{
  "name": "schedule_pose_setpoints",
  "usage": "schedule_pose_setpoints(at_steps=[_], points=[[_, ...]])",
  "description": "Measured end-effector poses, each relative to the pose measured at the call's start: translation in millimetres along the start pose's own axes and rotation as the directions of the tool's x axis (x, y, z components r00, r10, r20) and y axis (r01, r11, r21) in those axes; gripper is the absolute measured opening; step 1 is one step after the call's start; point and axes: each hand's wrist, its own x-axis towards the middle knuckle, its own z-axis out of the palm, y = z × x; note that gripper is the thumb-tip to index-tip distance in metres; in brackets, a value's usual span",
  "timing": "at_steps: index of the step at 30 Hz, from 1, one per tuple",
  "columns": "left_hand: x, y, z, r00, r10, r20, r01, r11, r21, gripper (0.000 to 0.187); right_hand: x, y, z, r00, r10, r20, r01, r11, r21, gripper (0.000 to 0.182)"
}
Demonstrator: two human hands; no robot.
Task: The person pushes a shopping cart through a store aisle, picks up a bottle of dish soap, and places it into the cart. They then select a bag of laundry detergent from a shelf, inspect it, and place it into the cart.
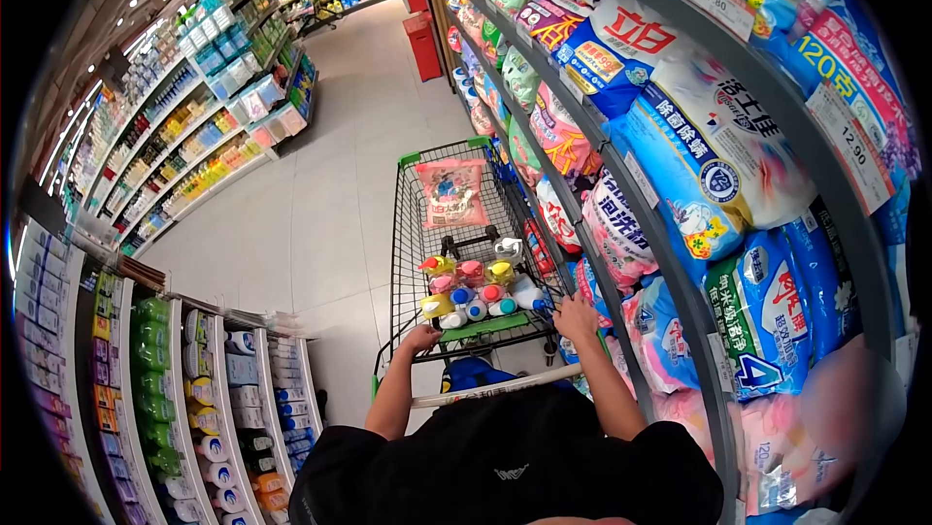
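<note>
Supermarket aisle floor carries a green-trimmed wire shopping trolley (456, 234), long axis toward 12 o'clock. Left hand (420, 338) and right hand (576, 316) both clench its green handle bar (485, 328); colourful plastic bottles (476, 287) lie just beyond, nearer the right.

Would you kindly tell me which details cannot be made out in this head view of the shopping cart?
- Bottles in the cart: labels too small to read.
- Pink bag: print too small and blurred.
- Left hand and right hand: fingers curl over the far side of the handle, so the grip is hidden.
- Blue item below the handle: covered by the person's black shirt.
- Cart wheels: hidden under the basket.
</note>
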Motion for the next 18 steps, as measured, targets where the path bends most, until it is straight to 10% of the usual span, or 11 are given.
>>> schedule_pose_setpoints(at_steps=[18], points=[[16.1,-11.1,-1.2,0.999,0.027,0.024,-0.026,0.999,-0.021,0.031,5.8,-1.6,-0.5,1.000,0.010,0.003,-0.010,1.000,0.008,0.039]])
